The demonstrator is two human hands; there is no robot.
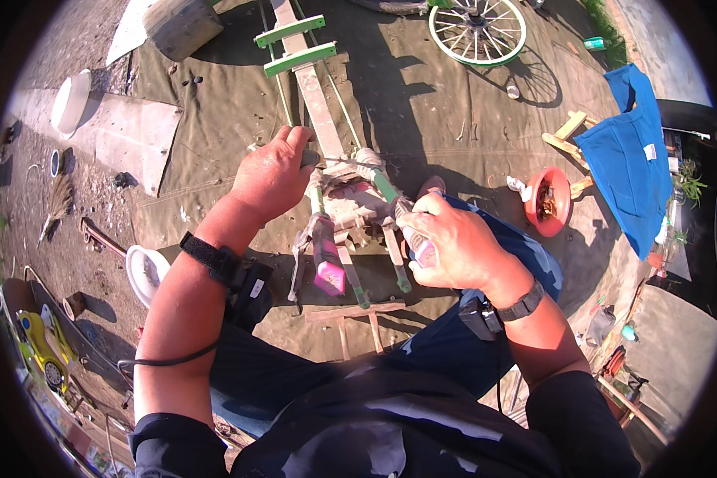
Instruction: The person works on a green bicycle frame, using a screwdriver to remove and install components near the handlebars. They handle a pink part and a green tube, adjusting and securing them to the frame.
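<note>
In front of me a long narrow wooden frame [317, 99] runs away from my knees, with green crosspieces [299, 57] and thin cords along its sides. My left hand [272, 177] is closed beside its left cord, round a small grey piece; its kind is not clear. A thin rod seems to run from there toward the cord-wrapped right post [368, 162]. My right hand [458, 243] is wrapped round a pink-ended handle [426, 253] at the near right. A matching pink-ended handle [329, 275] points toward me on the left, with neither hand on it.
A small wooden stand [356, 309] is between my legs. At right are a red bowl [562, 209] and a blue cloth [631, 151] over a wooden stool [567, 134]. A spoked wheel [476, 36] is ahead. White basins [145, 271] and a wooden block [182, 28] lie left.
</note>
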